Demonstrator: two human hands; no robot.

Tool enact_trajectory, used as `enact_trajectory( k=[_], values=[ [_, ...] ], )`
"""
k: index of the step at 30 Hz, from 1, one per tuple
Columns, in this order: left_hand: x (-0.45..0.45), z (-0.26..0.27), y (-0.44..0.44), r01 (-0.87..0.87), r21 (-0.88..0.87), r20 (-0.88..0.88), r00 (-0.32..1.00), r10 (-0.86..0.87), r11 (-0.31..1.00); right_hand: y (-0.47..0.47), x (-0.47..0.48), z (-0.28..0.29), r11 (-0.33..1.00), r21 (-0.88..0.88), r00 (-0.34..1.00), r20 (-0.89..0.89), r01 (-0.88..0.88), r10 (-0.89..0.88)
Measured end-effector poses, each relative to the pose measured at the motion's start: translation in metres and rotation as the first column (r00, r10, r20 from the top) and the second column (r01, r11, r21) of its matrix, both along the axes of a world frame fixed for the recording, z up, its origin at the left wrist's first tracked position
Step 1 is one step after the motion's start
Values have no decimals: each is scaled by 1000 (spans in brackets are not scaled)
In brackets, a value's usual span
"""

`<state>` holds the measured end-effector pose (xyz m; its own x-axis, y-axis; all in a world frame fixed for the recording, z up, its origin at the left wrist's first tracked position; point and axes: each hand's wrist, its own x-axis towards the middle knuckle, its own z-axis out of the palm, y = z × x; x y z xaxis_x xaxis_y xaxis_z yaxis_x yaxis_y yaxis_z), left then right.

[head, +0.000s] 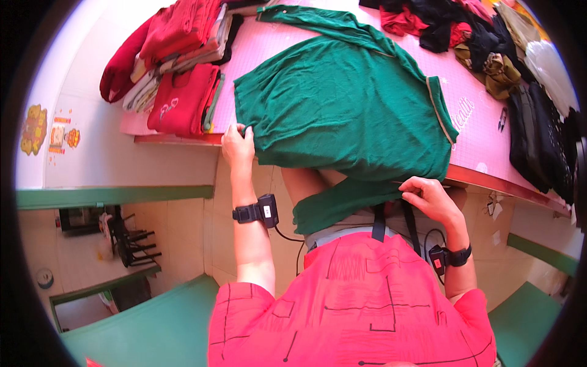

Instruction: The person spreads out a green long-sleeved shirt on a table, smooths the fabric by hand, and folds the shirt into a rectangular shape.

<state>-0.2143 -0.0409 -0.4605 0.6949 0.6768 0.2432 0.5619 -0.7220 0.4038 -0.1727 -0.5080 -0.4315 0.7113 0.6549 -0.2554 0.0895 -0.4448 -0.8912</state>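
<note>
A green long-sleeved knit top (339,101) lies spread across the table, its light-trimmed collar at the right and its hem at the left. My left hand (239,142) pinches the lower hem corner between thumb and fingers at the table's front edge. Near the shoulder, my right hand (424,192) has thumb and fingertips closed on the green fabric. One sleeve hangs below the table edge over my lap; the other stretches along the far side towards the upper left.
Folded red clothes (183,101) and taller stacks stand at the left of the pink-covered table (477,137). Dark folded garments (534,133), a clear plastic bag (548,69) and a loose clothing pile (431,27) lie at the right. Small black scissors (502,119) rest near them.
</note>
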Motion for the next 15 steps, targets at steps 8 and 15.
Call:
enact_trajectory(
  k=[8,15],
  values=[
    [-9,27,-33,121,351,342,906,-247,929,18,4,12,987,109,993,10,-121,121],
    [12,85,-99,512,-563,492,838,-235,649,43,16,5,931,354,964,-200,-93,173]
  ],
)
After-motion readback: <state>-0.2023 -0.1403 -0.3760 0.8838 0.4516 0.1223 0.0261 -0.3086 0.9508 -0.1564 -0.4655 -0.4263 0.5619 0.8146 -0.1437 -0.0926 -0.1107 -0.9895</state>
